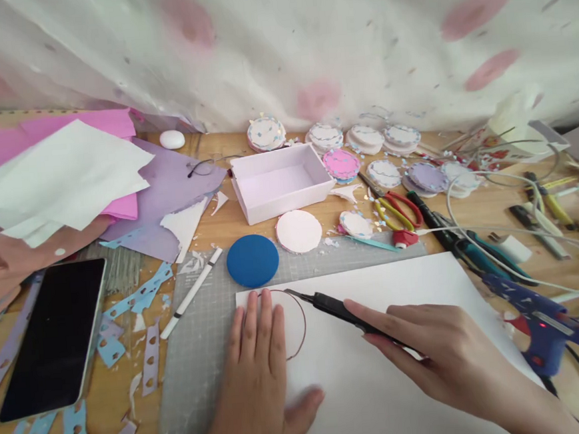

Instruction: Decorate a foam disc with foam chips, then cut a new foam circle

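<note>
A large white sheet (pixel 362 378) lies over a grey cutting mat (pixel 200 358), with a thin dark circle drawn near its top left corner. My left hand (pixel 262 373) presses flat on the sheet, fingers stretched across the left part of that circle. In my right hand (pixel 430 353) is a black craft knife (pixel 339 308), its blade tip touching the sheet at the circle's upper edge. Just above the sheet sit a blue disc (pixel 253 260) and a white paper disc (pixel 299 231). A white pen (pixel 191 293) rests on the mat to the left.
A white open box (pixel 281 183) stands behind the mat, near several layered paper discs (pixel 341 165). Scissors (pixel 396 210), teal-handled pliers (pixel 487 255) and a blue glue gun (pixel 548 323) with cables lie right. A phone (pixel 53 336) and paper scraps lie left.
</note>
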The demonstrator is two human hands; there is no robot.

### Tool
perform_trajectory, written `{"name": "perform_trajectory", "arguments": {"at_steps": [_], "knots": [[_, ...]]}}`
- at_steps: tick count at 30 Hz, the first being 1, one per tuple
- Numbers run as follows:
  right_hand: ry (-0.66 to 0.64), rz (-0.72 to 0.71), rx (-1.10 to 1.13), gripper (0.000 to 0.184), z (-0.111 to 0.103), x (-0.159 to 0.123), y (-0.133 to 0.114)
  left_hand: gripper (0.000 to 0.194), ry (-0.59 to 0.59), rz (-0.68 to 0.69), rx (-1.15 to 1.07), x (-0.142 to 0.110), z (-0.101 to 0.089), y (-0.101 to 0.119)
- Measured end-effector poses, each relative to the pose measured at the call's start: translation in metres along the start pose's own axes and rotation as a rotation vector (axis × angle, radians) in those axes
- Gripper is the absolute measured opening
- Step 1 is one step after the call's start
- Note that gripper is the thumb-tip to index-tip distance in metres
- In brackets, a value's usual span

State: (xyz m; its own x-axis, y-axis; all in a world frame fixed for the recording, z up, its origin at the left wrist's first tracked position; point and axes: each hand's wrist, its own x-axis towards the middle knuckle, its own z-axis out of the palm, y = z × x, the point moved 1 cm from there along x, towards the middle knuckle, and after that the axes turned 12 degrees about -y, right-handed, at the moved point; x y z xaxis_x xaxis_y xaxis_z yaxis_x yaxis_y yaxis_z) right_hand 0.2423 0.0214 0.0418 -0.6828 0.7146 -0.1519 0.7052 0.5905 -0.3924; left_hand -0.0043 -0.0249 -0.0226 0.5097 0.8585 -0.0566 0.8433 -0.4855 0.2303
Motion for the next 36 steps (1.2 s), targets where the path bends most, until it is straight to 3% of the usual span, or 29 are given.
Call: {"name": "perform_trajectory", "arguments": {"at_steps": [24, 36], "knots": [[-0.063, 0.021, -0.29, 0.046, -0.009, 0.003, -0.019, 0.097, -0.034, -0.022, -0.026, 0.001, -0.001, 0.003], [-0.031, 0.067, -0.143, 0.041, -0.017, -0.007, -0.026, 0.099, -0.04, -0.021, -0.02, 0.002, 0.0, 0.001]]}}
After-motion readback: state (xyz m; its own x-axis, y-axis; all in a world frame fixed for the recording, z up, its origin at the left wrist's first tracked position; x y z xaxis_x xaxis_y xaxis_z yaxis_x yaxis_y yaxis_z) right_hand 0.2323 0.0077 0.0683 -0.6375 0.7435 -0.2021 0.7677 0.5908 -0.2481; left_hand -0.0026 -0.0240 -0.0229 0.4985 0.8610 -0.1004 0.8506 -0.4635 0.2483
